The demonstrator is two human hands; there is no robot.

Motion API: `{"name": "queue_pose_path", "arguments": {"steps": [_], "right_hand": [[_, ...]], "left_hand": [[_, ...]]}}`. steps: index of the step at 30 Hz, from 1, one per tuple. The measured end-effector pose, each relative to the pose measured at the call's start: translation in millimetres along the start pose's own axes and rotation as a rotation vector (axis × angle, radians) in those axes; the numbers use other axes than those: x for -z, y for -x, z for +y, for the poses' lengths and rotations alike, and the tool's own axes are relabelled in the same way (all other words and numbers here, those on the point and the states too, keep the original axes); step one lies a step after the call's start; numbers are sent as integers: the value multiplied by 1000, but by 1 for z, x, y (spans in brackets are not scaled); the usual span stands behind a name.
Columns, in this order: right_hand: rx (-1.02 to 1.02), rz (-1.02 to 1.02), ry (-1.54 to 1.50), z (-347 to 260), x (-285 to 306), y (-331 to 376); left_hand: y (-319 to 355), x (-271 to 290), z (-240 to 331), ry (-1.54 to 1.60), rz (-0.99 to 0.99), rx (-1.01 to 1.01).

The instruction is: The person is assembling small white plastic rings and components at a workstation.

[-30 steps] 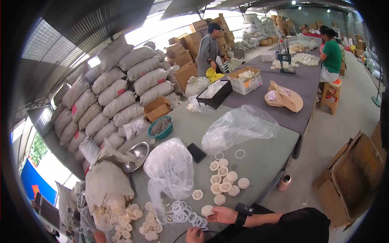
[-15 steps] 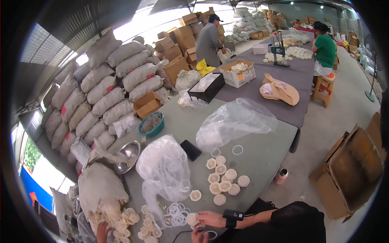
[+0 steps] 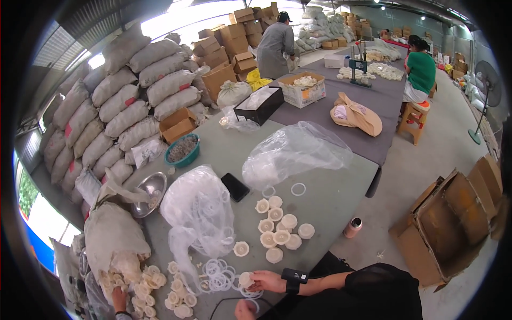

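Pinched in the fingers of my right hand [image 3: 268, 281] is a round cream plastic cap [image 3: 246, 280] with a scalloped rim. Below it, at the bottom edge, my left hand [image 3: 245, 310] is partly cut off, its fingers unclear. A white ring lies close against the left hand. Just left of the held cap is a loose pile of white plastic rings [image 3: 217, 274]. Several similar caps [image 3: 277, 226] lie grouped beyond my right hand, and one cap [image 3: 241, 249] sits apart. Another heap of caps [image 3: 180, 296] is left of the rings.
At lower left, a co-worker's hand [image 3: 119, 300] touches caps by an open sack [image 3: 114, 234]. Clear plastic bags [image 3: 197, 205], a black phone [image 3: 234, 186], a metal bowl [image 3: 151, 194] and a teal basket [image 3: 184, 158] occupy the table. A bottle [image 3: 353, 228] stands beyond the right edge.
My view has shifted, so the table things appear further left. My right hand still holds the cap. The grey-clad person at the back stands more upright.
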State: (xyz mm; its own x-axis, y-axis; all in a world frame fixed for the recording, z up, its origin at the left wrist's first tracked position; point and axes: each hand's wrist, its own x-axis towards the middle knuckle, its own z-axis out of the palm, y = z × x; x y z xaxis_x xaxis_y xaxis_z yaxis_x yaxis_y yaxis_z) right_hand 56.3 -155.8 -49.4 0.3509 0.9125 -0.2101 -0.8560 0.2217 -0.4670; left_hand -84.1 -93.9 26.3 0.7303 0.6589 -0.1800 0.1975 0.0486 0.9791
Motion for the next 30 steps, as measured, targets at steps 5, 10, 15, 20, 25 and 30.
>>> {"name": "queue_pose_path", "arguments": {"steps": [5,10,15,20,25,30], "right_hand": [[-2,32,166,0,-8,6],[114,30,532,-31,-33,27],[119,15,602,-36,-51,33],[76,-10,546,-24,-49,35],[27,-57,507,-21,-46,42],[61,-44,480,-17,-46,41]], "left_hand": [[-32,38,-50,640,-12,8],[-38,3,18,85,83,-251],[-33,0,26,-246,50,-337],[-25,-4,25,-376,196,-522],[-18,-3,27,-625,238,-641],[-17,-2,29,-672,189,-689]]}}
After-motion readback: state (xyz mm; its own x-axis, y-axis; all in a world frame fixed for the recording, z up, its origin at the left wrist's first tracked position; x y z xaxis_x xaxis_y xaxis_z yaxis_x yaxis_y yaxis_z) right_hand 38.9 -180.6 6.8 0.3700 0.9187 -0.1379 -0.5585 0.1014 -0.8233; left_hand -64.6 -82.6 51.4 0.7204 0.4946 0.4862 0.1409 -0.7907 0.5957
